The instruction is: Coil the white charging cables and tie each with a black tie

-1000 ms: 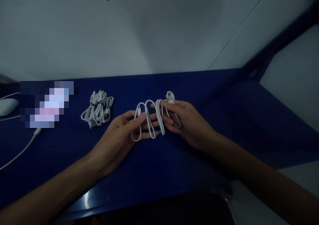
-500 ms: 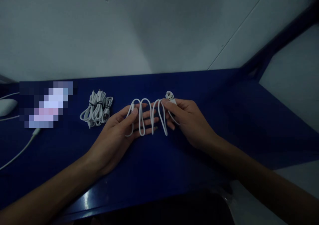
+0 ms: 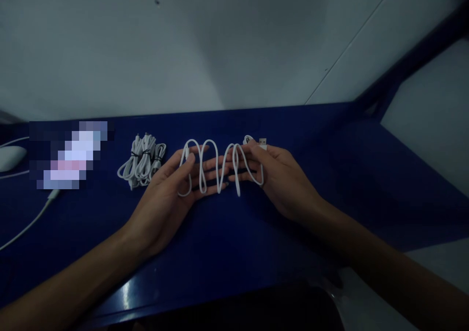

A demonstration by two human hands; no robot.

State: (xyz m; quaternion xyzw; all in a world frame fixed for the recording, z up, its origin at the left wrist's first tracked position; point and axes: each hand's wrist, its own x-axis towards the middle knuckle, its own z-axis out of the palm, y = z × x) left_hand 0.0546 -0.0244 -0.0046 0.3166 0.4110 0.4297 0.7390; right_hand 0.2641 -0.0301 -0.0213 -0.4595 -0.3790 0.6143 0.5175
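A white USB cable (image 3: 220,174) runs in loose zigzag loops between my two hands, above the blue table. My left hand (image 3: 170,179) pinches one end of it under the thumb, with the other fingers stretched out beneath the loops. At the other end, my right hand (image 3: 276,174) holds the cable between thumb and fingers. The metal USB plug (image 3: 263,142) sticks up behind the right thumb. Several bundled white cables (image 3: 142,160), bound with black ties, lie just left of my left hand.
The blue table (image 3: 227,253) meets a pale wall (image 3: 183,52) at the back. On the left lies a blurred-out phone-like thing (image 3: 73,157) with a white cord (image 3: 32,228) plugged in. A white rounded object (image 3: 11,158) sits at the far left edge.
The loops have spread a little wider and shifted left with my left hand. My right fingers have opened out under the cable, and the USB plug has moved right and now points up.
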